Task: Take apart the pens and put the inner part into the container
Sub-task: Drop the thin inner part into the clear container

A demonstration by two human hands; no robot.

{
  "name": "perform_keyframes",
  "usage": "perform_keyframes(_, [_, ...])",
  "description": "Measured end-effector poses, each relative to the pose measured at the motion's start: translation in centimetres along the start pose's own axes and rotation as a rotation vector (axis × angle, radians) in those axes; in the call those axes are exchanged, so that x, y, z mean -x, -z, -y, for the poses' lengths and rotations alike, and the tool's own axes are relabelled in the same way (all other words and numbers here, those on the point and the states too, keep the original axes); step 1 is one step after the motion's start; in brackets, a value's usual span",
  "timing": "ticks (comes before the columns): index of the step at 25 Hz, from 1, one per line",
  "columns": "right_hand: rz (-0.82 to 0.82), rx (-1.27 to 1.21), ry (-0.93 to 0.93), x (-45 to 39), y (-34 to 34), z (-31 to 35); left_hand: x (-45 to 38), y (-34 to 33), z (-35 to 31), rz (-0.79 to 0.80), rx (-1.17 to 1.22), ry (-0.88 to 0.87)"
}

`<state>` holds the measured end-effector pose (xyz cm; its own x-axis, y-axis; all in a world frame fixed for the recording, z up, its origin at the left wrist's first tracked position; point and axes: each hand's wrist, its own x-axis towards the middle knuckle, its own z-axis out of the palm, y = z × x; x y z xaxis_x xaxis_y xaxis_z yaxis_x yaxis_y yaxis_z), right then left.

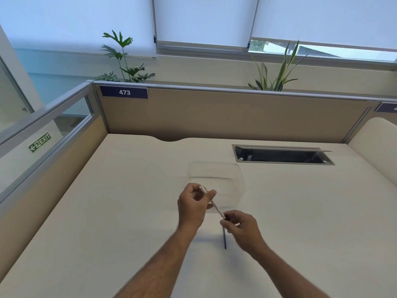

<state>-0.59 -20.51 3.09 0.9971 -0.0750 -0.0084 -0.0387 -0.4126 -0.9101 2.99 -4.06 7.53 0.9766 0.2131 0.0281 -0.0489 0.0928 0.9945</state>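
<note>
A white pen barrel (212, 203) slants between both hands above the desk. My left hand (192, 204) pinches its upper end between thumb and fingers. My right hand (241, 227) grips the lower end with its fingertips. A thin blue part (224, 238) points down from under my right hand toward the desk; whether my right hand holds it or it lies on the desk I cannot tell. Just behind the hands stands a clear plastic container (214, 172), and its inside looks empty.
The cream desk (129, 211) is closed in by beige partition panels (214, 112) at the back and left. An open cable hatch (283, 154) is cut into the desk at the back right. Two plants stand behind the partition.
</note>
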Motion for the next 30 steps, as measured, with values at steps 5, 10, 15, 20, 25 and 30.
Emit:
perform_keyframes(5, [-0.042,-0.622,-0.222,-0.3,2.0,0.9,-0.3,1.4,2.2,-0.036,-0.073,0.173])
perform_keyframes(10, [-0.167,-0.871,-0.244,-0.7,2.1,1.2,1.0,2.4,4.7,0.131,-0.473,0.098])
perform_keyframes(15, [-0.286,-0.423,0.0,-1.0,1.9,1.9,1.6,4.9,6.8,0.207,-1.062,-0.181])
perform_keyframes(20, [-0.307,-0.057,0.276,-0.8,1.5,3.2,2.0,7.6,9.5,0.326,-1.376,-0.151])
perform_keyframes(25, [-0.253,0.113,0.462,-0.9,0.4,3.5,2.2,8.3,10.4,0.337,-1.422,-0.16])
perform_keyframes(30, [-0.192,0.161,0.534,-0.9,-0.9,3.2,2.1,8.4,10.8,0.333,-1.437,-0.172])
